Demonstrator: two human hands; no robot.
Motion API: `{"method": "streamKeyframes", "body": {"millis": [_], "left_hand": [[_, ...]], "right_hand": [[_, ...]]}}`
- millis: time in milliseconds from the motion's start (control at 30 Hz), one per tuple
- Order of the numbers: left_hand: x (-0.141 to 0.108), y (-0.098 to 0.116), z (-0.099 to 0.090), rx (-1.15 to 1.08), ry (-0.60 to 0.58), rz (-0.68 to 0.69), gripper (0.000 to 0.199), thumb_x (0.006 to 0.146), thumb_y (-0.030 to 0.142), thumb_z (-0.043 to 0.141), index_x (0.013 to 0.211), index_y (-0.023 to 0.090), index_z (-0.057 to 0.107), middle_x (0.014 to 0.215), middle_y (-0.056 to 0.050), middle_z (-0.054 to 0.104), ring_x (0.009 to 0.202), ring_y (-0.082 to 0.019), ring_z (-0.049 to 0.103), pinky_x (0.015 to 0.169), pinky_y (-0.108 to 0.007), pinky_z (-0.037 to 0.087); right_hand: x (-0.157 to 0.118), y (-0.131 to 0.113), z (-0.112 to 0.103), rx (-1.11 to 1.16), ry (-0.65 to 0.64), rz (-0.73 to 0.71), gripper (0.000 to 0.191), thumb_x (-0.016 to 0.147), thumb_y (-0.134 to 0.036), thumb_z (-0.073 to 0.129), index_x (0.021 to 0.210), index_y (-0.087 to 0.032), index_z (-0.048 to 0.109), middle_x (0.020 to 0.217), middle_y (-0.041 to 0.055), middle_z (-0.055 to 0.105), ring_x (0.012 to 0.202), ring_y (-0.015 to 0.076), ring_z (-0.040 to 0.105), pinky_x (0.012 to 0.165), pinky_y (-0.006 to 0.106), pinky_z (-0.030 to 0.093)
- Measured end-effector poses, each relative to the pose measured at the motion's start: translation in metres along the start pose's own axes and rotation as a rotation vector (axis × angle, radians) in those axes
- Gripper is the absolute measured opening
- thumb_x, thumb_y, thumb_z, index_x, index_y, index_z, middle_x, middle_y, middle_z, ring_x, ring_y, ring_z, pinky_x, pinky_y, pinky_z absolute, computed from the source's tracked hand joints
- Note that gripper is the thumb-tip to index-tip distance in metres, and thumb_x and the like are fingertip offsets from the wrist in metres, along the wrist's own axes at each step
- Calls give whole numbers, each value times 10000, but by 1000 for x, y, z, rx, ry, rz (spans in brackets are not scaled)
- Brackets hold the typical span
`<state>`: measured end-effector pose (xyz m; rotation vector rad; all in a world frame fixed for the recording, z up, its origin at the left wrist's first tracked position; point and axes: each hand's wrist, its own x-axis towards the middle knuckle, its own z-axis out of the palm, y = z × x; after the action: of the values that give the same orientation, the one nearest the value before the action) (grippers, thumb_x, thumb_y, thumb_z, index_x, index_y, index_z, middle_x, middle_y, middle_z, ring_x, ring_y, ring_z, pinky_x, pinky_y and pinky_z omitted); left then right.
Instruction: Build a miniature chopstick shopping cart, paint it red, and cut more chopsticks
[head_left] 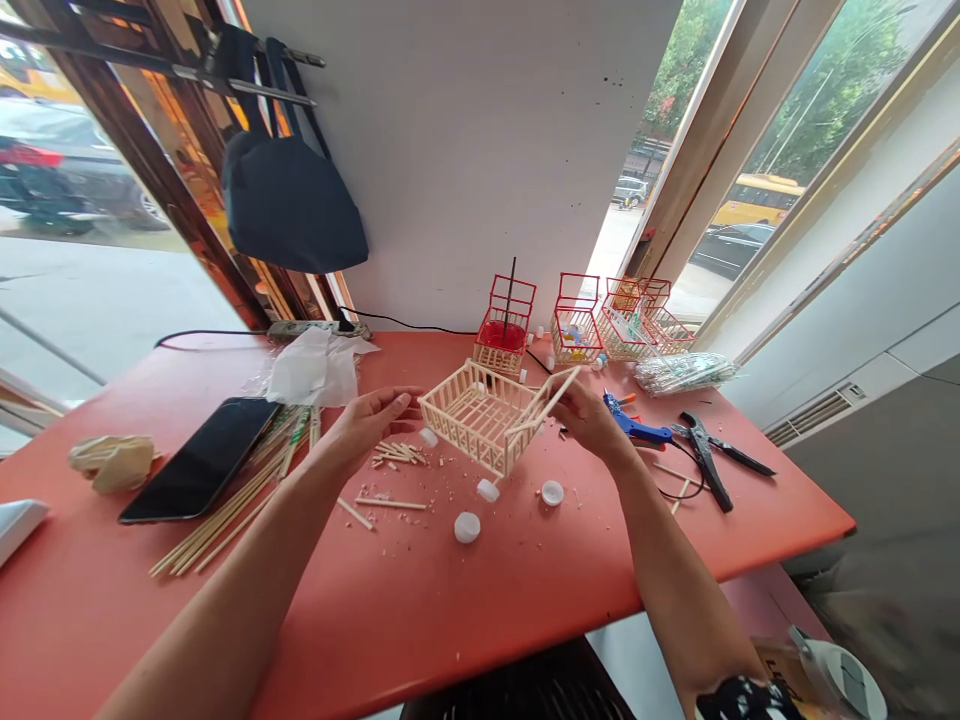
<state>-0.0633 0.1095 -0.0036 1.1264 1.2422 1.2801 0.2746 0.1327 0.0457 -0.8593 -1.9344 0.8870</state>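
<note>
A small basket of pale wooden sticks (487,415), with a raised frame at its right end, is tilted above the red table. My right hand (589,412) is closed on the frame at that end. My left hand (382,415) is at the basket's left corner, fingers apart, close to the rim; whether it touches is unclear. Below the basket lie white bottle caps (466,528) and a pile of short cut sticks (399,454).
Red-trimmed stick baskets (576,335) stand along the back. At right lie a blue glue gun (637,428) and black pliers (705,460). Left are a phone (201,460), long sticks (225,515) and a white plastic bag (315,368). The red table's (420,640) front edge is near me.
</note>
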Motion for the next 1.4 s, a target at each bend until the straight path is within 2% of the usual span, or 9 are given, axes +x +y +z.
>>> {"method": "streamKeyframes", "body": {"millis": [167,333,467,600,800,967,1133,1233,1400], "left_hand": [[-3,1,0,33,-6,37,753,598,792,814,977,142,786,942,-140,786,871,-262,737,768,-375,605],[-4,0,-9,113,129,117,719,614,800,792,915,147,804,876,-118,778,832,-239,709,732,-336,572],[-13,14,-14,68,122,95,647,586,719,870,884,148,815,807,-86,764,726,-178,667,691,-286,551],[-24,29,-18,-93,116,4,590,518,609,956,848,140,815,806,-85,768,707,-154,671,647,-243,541],[-21,24,-25,-225,232,-30,506,514,517,969,789,128,801,808,-93,771,675,-170,685,618,-272,569],[-17,16,-24,-230,251,-38,549,505,536,969,828,119,815,838,-110,795,775,-232,748,773,-350,630],[-21,12,-13,-257,298,-40,603,503,547,971,896,113,829,903,-123,816,855,-266,774,911,-412,623],[-23,12,-3,-269,299,-78,631,466,528,982,917,111,835,929,-129,824,904,-286,778,976,-442,601],[-27,12,13,-313,246,-121,679,514,507,962,1041,101,823,970,-153,829,1038,-337,775,1059,-476,555]], "right_hand": [[35,9,2,-28,-146,-41,144,913,-348,630,884,-226,559,783,-32,533,700,136,495,663,264,463],[82,12,8,-62,-182,-16,120,859,-294,642,835,-230,543,760,-43,512,709,132,477,680,256,469],[126,2,16,-59,-205,-73,89,825,-254,630,821,-220,547,766,-39,520,709,128,469,680,255,451],[173,-7,30,-52,-297,-139,57,821,-232,611,861,-193,614,807,-14,598,738,133,520,684,257,455],[228,1,60,-5,-460,-108,105,835,-249,669,910,-177,688,834,10,689,760,137,593,693,248,483],[256,22,80,19,-541,-100,161,881,-316,685,927,-166,721,809,10,701,715,120,585,655,225,475],[285,36,101,112,-654,-118,103,889,-206,671,899,-123,730,783,17,703,677,92,571,663,204,477],[299,39,114,182,-708,-17,55,874,-145,687,834,-126,719,720,-7,667,638,79,536,631,183,464],[311,41,130,242,-736,123,160,882,-222,764,765,-143,689,753,21,715,656,106,590,621,202,518]]}}
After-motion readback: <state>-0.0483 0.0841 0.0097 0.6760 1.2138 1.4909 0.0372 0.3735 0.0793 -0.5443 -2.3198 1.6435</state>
